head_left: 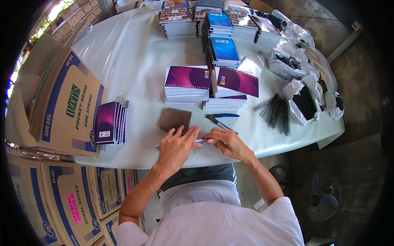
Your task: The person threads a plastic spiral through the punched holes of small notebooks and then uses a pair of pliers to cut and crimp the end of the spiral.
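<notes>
Near the table's front edge, my left hand (175, 148) is closed on a small notepad (198, 141), seen nearly edge-on with its white side showing. The fingers of my right hand (230, 144) pinch at the pad's right end, where a bit of dark spiral coil (204, 140) shows. Most of the pad is hidden under my left hand. Just beyond lies a brown square pad (175, 118). Blue-handled pliers (225, 116) rest beyond my right hand.
Purple-covered pads (186, 88) are stacked ahead, with blue notebooks (225, 49) behind. Bound purple notebooks (107, 123) stand left beside an open carton (67, 102). Loose black coils (277, 115) and plastic bags (303, 102) lie right. Cartons (67, 197) and a fan (322, 194) are below.
</notes>
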The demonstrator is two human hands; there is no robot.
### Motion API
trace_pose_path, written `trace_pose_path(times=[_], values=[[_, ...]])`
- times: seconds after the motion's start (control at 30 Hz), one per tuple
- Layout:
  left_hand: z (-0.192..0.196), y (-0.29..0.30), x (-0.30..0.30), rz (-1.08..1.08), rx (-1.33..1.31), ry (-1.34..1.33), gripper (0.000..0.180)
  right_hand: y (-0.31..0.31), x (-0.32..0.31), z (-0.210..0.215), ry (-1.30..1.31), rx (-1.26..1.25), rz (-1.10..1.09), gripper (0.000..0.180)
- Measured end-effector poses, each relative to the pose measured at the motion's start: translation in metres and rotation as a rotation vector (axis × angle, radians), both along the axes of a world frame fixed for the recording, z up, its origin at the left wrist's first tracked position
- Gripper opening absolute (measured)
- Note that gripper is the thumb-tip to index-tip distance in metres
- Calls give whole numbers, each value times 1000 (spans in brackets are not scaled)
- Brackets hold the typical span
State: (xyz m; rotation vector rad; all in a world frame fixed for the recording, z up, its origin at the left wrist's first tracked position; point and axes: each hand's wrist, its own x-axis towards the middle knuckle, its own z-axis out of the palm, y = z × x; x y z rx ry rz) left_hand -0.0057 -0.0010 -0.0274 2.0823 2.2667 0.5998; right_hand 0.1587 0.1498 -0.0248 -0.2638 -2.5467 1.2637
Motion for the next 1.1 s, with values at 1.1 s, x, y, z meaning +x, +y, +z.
trace_pose_path(times=[1.1], values=[[6, -38, -5, -207, -73, 129, 66, -13, -70, -40, -221, 515, -25, 47]])
